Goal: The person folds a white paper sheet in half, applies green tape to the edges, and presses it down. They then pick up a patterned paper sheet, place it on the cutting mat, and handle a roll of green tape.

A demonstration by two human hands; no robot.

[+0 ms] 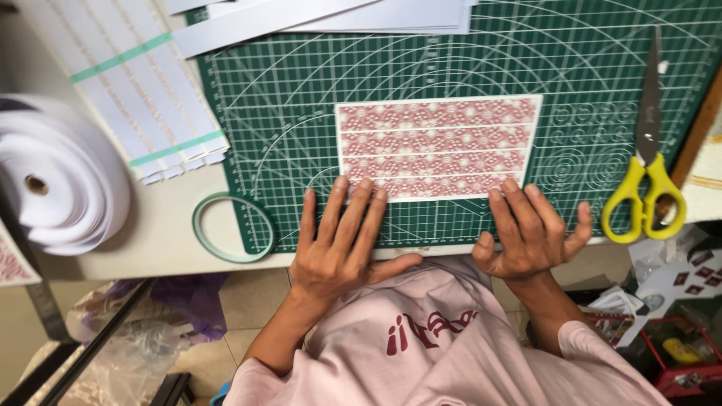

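A: Patterned pink card (438, 148) flat on the green cutting mat (301, 90), long axis running left to right, squared to the grid. Four printed bands counted, stacked top to bottom.

B: Left hand (338, 244) spread flat, fingers extended, fingertips pressing the card's near edge toward its left corner. Nothing gripped.

A: Right hand (526, 233) likewise open and flat, fingertips on the near edge by the right corner. Nothing held either.

B: Open mat all round the card: plenty above, to the left and to the right. Near edge close to the mat's front border and the table edge.

A: One pair of yellow-handled scissors (647, 150) lying right of the card, blades pointing away, well apart from the right hand.

B: One green tape ring (232, 227) at the mat's left corner, near the left hand. One white roll (60, 177) further left. Bundled white strips (143, 90) beyond, possibly two green bands round them; count of strips hard to tell.
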